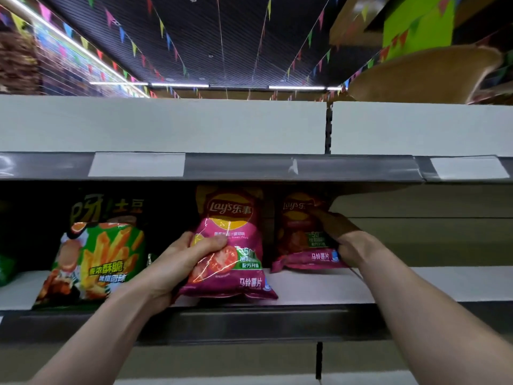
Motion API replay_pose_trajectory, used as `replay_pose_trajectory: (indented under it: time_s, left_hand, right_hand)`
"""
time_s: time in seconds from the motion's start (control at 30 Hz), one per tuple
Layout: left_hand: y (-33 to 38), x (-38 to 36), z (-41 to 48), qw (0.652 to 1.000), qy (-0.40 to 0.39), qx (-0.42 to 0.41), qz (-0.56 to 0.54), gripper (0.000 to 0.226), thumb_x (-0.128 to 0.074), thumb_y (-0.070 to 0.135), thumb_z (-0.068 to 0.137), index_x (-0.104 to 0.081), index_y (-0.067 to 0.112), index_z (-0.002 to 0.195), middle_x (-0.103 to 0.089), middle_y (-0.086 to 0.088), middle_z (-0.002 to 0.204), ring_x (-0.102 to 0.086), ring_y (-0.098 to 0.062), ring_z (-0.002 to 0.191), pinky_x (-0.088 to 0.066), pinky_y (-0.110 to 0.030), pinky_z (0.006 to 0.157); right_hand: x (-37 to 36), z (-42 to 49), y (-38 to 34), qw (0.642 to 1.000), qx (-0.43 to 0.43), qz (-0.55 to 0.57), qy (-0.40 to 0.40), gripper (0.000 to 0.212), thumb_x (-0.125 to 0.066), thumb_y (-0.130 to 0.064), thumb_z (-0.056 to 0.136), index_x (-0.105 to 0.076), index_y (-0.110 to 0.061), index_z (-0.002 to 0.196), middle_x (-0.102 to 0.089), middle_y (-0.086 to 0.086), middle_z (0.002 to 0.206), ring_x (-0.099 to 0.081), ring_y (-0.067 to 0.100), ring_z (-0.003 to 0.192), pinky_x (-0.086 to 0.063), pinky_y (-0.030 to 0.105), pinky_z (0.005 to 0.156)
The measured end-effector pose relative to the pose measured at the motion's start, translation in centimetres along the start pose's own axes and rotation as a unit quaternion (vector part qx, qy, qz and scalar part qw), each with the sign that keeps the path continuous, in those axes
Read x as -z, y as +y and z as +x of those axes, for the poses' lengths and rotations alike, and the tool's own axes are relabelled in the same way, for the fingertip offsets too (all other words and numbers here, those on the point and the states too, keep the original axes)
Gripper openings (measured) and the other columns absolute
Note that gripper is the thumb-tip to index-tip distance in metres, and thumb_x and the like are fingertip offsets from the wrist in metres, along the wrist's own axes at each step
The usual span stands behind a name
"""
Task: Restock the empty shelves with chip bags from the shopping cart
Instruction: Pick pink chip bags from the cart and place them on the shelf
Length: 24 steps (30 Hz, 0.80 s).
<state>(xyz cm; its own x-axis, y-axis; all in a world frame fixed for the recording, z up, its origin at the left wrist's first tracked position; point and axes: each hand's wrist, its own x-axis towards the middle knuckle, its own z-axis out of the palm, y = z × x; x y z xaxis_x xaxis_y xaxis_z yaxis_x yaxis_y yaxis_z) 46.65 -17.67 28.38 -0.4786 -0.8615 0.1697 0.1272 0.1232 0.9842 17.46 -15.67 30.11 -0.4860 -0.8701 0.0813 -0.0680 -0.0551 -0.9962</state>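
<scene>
Left hand [177, 262] fingers pinch glossy pink foil chip bag [230, 245]; right hand [342, 241] fingers grip second pink bag [301, 240]. White shelf edge [319, 297] below left fingers: tip-off risk.

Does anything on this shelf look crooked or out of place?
Nothing spilled or torn. The green fries bag sits tilted. The pink bags are staggered: the front Lay's bag, held by the left hand, is near the shelf edge; the rear Lay's bag, held by the right hand, sits deeper.
</scene>
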Motion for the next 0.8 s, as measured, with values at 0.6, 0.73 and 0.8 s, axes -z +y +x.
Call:
replay_pose_trajectory:
  time_s: [0.6, 0.73, 0.8]
  left_hand:
    - [-2.1, 0.1, 1.5, 0.999, -0.002, -0.038, -0.003, 0.076, -0.084, 0.033, 0.048, -0.051, 0.026, 0.117, -0.076, -0.009, 0.093, -0.074, -0.028, 0.081, -0.061, -0.033, 0.061]
    - [-2.0, 0.1, 1.5, 0.999, -0.004, -0.036, 0.009, 0.095, -0.088, 0.039, 0.033, -0.051, 0.026, 0.119, -0.075, -0.010, 0.094, -0.074, -0.030, 0.081, -0.060, -0.034, 0.061]
    - [-2.0, 0.1, 1.4, 0.999, -0.002, -0.033, 0.021, 0.113, -0.093, 0.047, 0.014, -0.051, 0.027, 0.117, -0.075, -0.010, 0.094, -0.074, -0.030, 0.081, -0.060, -0.035, 0.061]
  right_hand:
    - [-3.2, 7.5, 1.0, 0.999, 0.024, -0.040, 0.010, 0.071, -0.060, -0.046, 0.090, -0.036, -0.013, 0.148, -0.056, 0.012, 0.131, -0.059, 0.035, 0.114, -0.047, 0.044, 0.101]
    - [-3.8, 6.8, 0.8, 0.959, 0.179, -0.202, 0.084, 0.082, -0.054, -0.053, 0.086, -0.019, -0.019, 0.153, -0.036, 0.010, 0.148, -0.039, 0.037, 0.134, -0.039, 0.048, 0.107]
    - [-4.4, 6.0, 0.8, 0.892, 0.254, -0.356, 0.111, 0.076, -0.046, -0.051, 0.093, -0.013, -0.021, 0.155, -0.014, 0.010, 0.160, -0.018, 0.037, 0.144, -0.029, 0.055, 0.110]
